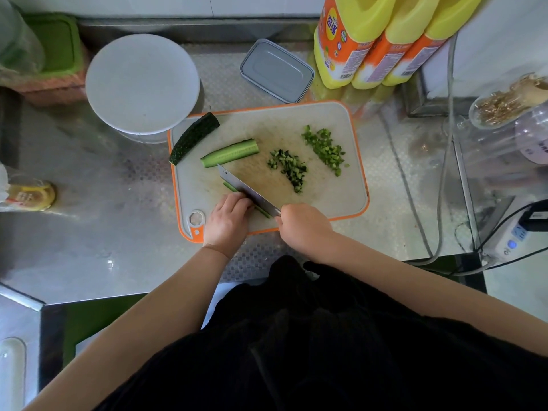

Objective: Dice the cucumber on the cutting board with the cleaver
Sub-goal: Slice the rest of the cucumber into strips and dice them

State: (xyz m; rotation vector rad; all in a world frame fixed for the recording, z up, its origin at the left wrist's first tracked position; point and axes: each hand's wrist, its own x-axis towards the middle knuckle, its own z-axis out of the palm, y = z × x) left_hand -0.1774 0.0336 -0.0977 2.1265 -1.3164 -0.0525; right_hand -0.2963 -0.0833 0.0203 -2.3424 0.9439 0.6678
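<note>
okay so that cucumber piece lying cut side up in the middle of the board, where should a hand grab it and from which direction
Grip the cut-side-up cucumber piece across its narrow width near the middle, coming from above. It lies flat and long with bare cutting board on both long sides, leaving room for fingers.

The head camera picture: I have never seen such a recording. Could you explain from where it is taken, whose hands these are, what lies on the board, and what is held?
There is no machine here. A person wears one wide-angle camera on the head, and it looks down at their own two hands.

On the steel counter lies an orange-rimmed cutting board. The right hand grips the cleaver by its handle. The left hand holds down a cucumber strip beside the blade.

Further back on the board lie a dark cucumber piece, a cut cucumber length and two piles of dice. Behind the board stand a white round lid, a grey box and yellow bottles.
</note>
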